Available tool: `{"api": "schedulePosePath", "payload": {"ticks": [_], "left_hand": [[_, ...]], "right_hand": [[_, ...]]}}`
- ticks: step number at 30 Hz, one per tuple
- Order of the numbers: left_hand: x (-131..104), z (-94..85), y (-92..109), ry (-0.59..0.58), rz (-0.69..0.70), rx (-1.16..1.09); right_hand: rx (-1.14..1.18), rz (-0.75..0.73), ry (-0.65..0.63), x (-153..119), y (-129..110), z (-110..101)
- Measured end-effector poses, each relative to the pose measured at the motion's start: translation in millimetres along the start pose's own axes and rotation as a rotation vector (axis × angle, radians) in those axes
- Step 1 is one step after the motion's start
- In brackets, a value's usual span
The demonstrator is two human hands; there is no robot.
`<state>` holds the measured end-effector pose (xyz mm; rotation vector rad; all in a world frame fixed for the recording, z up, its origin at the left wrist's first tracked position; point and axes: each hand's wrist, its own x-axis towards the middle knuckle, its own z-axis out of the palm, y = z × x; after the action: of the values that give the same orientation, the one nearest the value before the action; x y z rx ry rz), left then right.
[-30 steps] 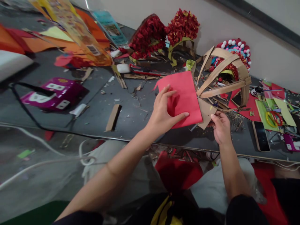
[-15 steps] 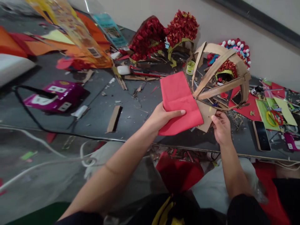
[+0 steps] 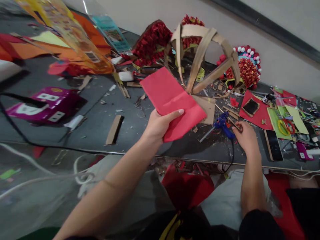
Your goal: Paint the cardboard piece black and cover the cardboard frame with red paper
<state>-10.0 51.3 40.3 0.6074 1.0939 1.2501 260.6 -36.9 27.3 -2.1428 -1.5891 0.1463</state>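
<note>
Head view: your cardboard-strip frame (image 3: 200,59) rises at upper centre, further left than earlier. At centre, your left hand (image 3: 157,126) clamps the red paper (image 3: 172,100), thumb on top, probably steadying both. Your right hand (image 3: 246,138) has left the tan card (image 3: 208,108) and, beside the blue glue gun (image 3: 222,121) right of centre, pinches a thin brown stick (image 3: 233,123).

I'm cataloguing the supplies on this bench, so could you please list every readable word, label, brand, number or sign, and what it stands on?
No text can be read.
Yellow plastic packet: barcode and print, too blurred.
Teal packet: print, too blurred.
Purple box: yellow sticker, too small.
Yellow-green jar: marks, too small.
Black-and-white bottle: label, too small.
Red paper in the left hand: no lettering in view.
</note>
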Motion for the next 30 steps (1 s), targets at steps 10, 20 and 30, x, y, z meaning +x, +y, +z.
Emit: {"api": "schedulePosePath", "payload": {"ticks": [10, 20, 30], "left_hand": [[4.4, 0.0, 1.1, 0.100, 0.124, -0.144], [8.3, 0.1, 3.8, 0.168, 0.206, -0.221], [7.6, -1.8, -2.8, 0.145, 0.270, -0.107]], "right_hand": [[-0.165, 0.022, -0.116, -3.6, -14.3, 42.5], [0.576, 0.057, 0.118, -9.4, -17.5, 20.5], [0.983, -0.015, 0.019, -34.3, -52.1, 26.0]]}}
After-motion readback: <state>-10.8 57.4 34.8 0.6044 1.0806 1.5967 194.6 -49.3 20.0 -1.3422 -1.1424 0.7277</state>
